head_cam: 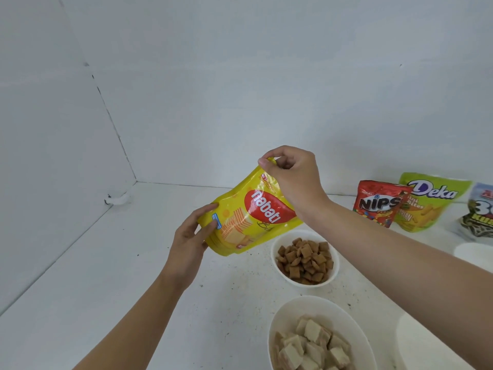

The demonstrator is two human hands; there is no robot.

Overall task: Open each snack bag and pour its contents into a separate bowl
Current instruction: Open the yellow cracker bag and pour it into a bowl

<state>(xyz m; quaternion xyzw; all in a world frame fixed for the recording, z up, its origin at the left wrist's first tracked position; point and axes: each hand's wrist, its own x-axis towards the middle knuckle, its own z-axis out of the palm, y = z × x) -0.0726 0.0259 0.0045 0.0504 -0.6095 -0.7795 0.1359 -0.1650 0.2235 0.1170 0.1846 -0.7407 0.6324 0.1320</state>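
While the yellow bag hangs tilted in the air above the surface, just up and left of the brown-snack bowl, both hands are on it. The left grip is curled round the bag's lower edge, thumb on the printed face. The right grip pinches the top corner between thumb and forefinger. Whether the top seal is torn or whole I cannot tell, since the right grip hides it.

2 bowls are filled: the brown-snack bowl and, nearer the camera, the wafer bowl with pale cubes. 3 bags stand well apart at the right rear: a red bag, a green bag and a third bag cut off by the frame edge. 2 white shapes at the right edge may be more bowls, but they are too cropped to be sure.

My judgement is that the step in hand is opening the yellow bag at its top corner. The pale cubes do resemble the wafers printed on it, so it may be emptied already. If sealed, the next move calls for a steady hold below and a sideways tear from the pinched corner, then a carry to an unfilled bowl.
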